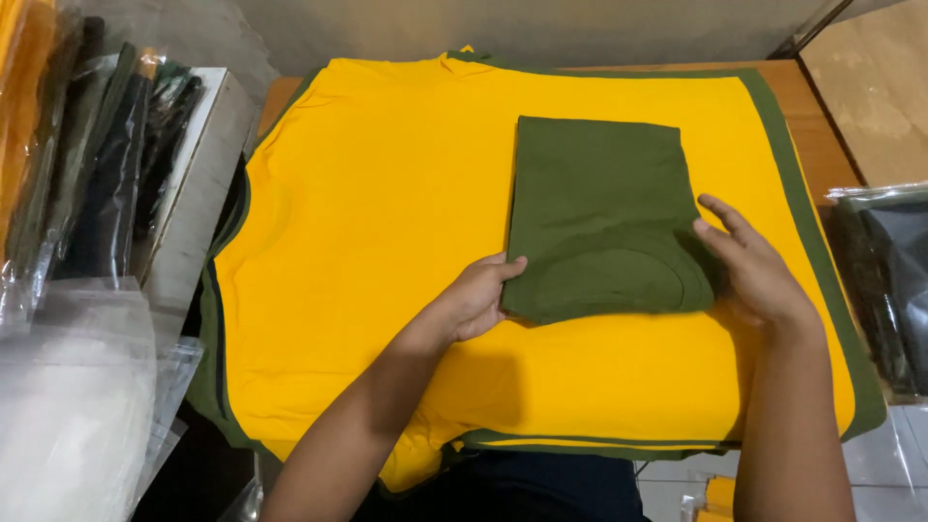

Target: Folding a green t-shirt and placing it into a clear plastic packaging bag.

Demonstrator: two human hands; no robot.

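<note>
I note my left hand (pixel 476 298) and right hand (pixel 752 274) pinch the folded green shirt (pixel 599 217) at its 2 near corners, fingers closed on cloth; soft, light, likely floppy.

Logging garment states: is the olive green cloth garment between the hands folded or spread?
Folded: the olive green cloth garment is a compact rectangle with layered edges, lying on the spread yellow shirt.

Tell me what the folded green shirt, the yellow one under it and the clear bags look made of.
Folded green shirt: likely matte cotton knit; soft creases, no shine. Yellow shirt: same matte knit look, faint wrinkles. Clear bags: thin glossy plastic film, see-through with glare.
</note>
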